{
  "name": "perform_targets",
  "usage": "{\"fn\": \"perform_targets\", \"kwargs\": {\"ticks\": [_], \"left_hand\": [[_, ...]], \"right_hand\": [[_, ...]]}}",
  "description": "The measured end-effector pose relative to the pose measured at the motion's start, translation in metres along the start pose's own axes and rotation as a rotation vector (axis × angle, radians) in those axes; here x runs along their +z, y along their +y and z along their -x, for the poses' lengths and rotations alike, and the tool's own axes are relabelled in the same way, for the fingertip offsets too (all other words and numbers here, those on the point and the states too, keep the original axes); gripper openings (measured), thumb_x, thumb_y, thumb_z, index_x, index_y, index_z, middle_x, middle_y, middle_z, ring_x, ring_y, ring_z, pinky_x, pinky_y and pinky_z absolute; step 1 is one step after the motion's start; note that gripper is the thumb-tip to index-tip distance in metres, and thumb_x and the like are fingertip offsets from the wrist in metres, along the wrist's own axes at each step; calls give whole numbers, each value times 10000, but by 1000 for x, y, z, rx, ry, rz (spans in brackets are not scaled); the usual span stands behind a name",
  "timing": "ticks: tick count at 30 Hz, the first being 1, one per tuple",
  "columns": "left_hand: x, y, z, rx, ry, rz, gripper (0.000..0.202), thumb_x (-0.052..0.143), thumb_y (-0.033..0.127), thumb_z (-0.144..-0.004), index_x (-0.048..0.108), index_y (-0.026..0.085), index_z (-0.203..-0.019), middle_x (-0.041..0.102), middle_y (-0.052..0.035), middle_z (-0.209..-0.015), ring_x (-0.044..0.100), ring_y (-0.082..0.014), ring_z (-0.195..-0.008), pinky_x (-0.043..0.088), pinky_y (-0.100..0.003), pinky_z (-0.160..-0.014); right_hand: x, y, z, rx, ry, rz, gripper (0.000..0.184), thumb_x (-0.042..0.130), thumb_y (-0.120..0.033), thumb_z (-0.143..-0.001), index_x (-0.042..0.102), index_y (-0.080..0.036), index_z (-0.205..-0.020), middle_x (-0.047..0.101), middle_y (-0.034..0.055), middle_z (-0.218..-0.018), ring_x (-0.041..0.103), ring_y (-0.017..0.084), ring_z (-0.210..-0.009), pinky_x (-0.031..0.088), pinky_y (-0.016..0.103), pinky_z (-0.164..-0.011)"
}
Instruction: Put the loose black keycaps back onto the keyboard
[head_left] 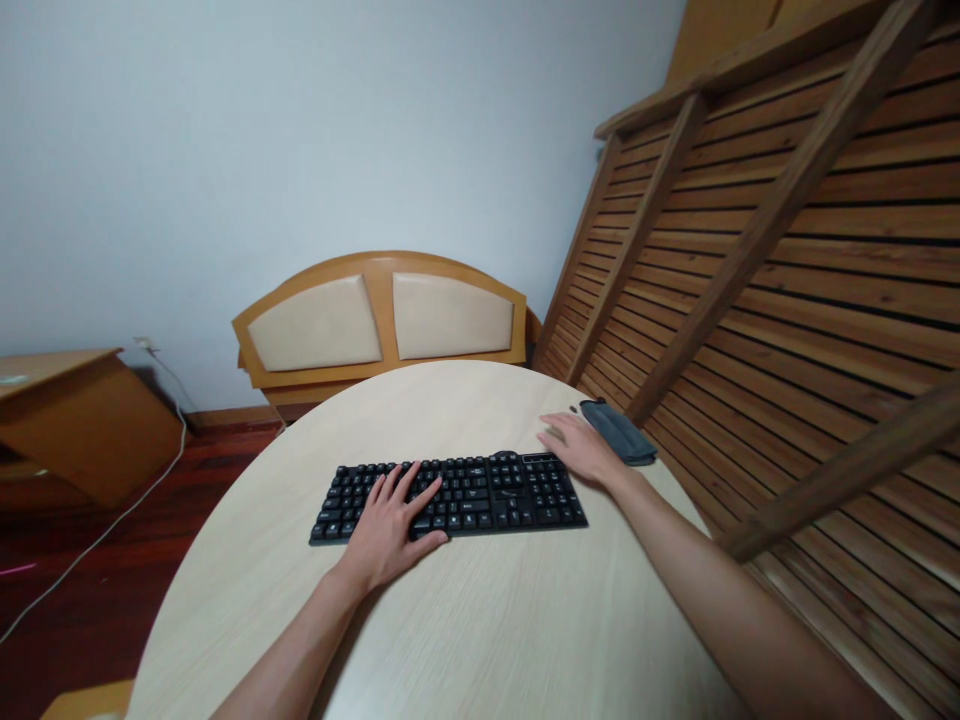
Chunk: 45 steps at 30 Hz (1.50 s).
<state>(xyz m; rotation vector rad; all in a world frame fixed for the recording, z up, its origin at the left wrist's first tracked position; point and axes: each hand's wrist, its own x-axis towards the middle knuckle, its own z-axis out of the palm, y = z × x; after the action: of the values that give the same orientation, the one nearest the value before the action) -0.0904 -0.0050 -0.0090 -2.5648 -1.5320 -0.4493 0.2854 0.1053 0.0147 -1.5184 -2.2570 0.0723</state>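
Observation:
A black keyboard [480, 492] lies across the middle of a round pale wooden table [465, 620]. My left hand [391, 525] rests flat on the keyboard's left half, fingers spread over the keys. My right hand [581, 447] lies on the table just past the keyboard's right end, fingers stretched out flat. Its fingertips reach toward the far edge, and a folded dark grey cloth [621, 432] lies right beside it.
A slatted wooden bed frame [787, 260] leans upright along the table's right side. A wooden headboard with beige panels [382, 320] stands against the wall beyond the table. At the left are a low wooden cabinet [67, 420] and a white cable [112, 520] on the dark floor.

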Motion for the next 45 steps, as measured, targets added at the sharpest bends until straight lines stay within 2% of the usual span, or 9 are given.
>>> {"fn": "perform_targets", "kwargs": {"ticks": [2,5,12,18,26,29,33,37,45], "left_hand": [[-1,-1,0,10,3,9,701,541,655,-881,371,383,-1504,273,-62,-1602,282,-402,-1431,290,-635,-1122],[-4,-3,1,35,0,24,699,585,632,-865,399,382,-1490,267,-61,-1603,290,-410,-1422,300,-637,-1115],[-14,-11,6,154,-62,99,739,601,693,-820,446,369,-1465,334,-76,-1571,301,-392,-1426,290,-630,-1127],[-19,-16,7,146,44,107,612,653,622,-825,582,320,-1353,454,-73,-1478,389,-346,-1367,362,-548,-1113],[-2,7,-4,-86,135,137,371,557,351,-938,585,182,-1268,624,-118,-1175,596,-271,-1067,510,-445,-937],[3,9,-3,-91,117,201,348,464,317,-977,568,173,-1276,626,-123,-1219,605,-254,-1103,500,-430,-979],[8,7,1,-74,88,228,373,401,315,-999,560,175,-1307,587,-117,-1344,548,-246,-1247,434,-445,-1085],[13,9,2,-83,6,209,427,401,352,-1005,526,188,-1378,481,-108,-1482,440,-262,-1377,334,-523,-1153],[15,6,5,-113,20,193,491,461,465,-976,562,167,-1354,482,-131,-1478,435,-287,-1378,363,-509,-1138]], "right_hand": [[5,-27,4,-133,-91,-109,555,423,-559,-961,588,-202,-1352,602,92,-1364,498,248,-1293,354,382,-1108],[7,-56,7,-136,-189,-160,533,426,-573,-958,624,-228,-1313,627,79,-1337,569,245,-1218,408,369,-1052],[-8,-74,12,-38,-323,-87,550,400,-604,-954,692,-226,-1229,695,103,-1185,644,249,-1066,452,327,-930],[-12,-79,43,15,-315,-111,544,360,-599,-969,726,-233,-1137,724,92,-1059,662,229,-964,465,308,-861],[-10,-113,87,316,-212,118,537,319,-480,-998,561,-185,-1376,647,171,-1223,644,314,-1046,480,421,-880],[-8,-135,100,165,-130,85,595,379,-525,-974,431,-227,-1487,520,158,-1423,462,349,-1305,355,499,-1063],[0,-156,110,-41,-207,-49,799,541,-674,-842,317,-346,-1536,212,66,-1629,148,365,-1482,116,572,-1176],[8,-157,107,2,-202,-29,733,617,-577,-817,411,-361,-1487,230,66,-1623,129,375,-1483,92,602,-1163],[21,-134,79,158,-106,56,635,563,-540,-856,470,-339,-1451,281,98,-1599,169,378,-1467,173,599,-1127]]}}
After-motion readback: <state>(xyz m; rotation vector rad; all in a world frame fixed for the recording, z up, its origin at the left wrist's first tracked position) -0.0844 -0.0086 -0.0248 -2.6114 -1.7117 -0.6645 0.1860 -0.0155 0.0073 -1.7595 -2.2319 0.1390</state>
